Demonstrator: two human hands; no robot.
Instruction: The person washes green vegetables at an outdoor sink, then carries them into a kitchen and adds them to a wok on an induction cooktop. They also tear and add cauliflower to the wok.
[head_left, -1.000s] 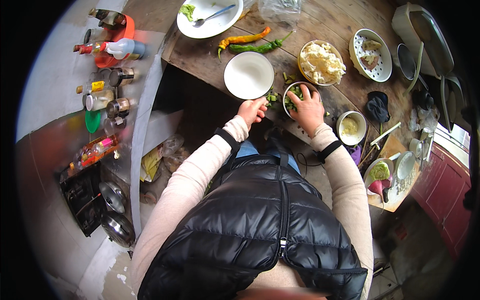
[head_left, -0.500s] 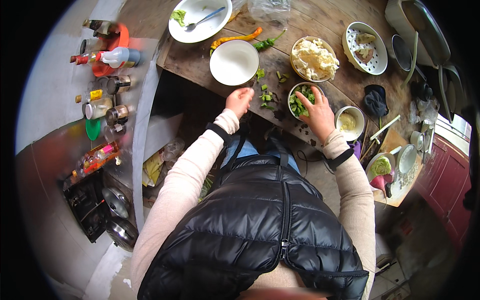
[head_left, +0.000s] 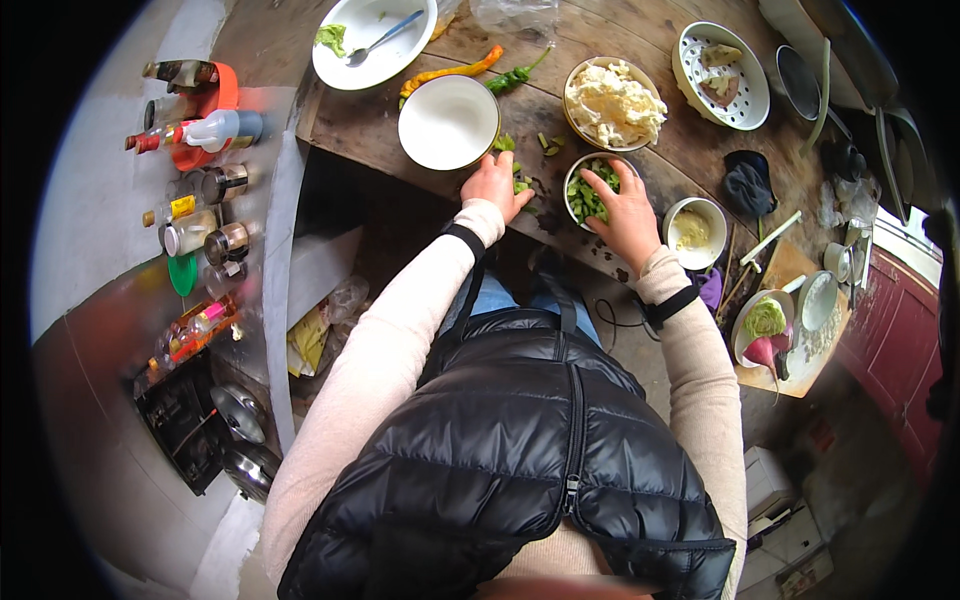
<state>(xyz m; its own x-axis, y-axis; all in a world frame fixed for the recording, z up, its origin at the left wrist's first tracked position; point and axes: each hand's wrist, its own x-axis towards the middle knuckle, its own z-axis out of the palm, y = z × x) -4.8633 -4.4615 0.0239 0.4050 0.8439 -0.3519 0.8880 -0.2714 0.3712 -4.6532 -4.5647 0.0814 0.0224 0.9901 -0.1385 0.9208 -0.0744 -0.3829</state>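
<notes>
My left hand is low over the table's front edge, thumb and fingers apart around loose chopped green pieces. Just beyond it stands an empty white bowl. My right hand is at a small bowl of chopped greens, its spread fingers reaching over the rim and touching or nearly touching the greens. Behind that bowl is a larger one heaped with pale, torn white pieces. A small white bowl with a pale yellowish paste sits right of my right hand.
At the back left lie an oval white dish with a spoon, a yellow-orange pepper and a green pepper. A white colander stands back right. Farther right, a cutting board holds a radish. Jars and bottles line the left.
My left hand has moved forward and right, from beside the white bowl to the loose green pieces, and its fingers have spread. My right hand stays at the bowl of greens, shifting slightly.
</notes>
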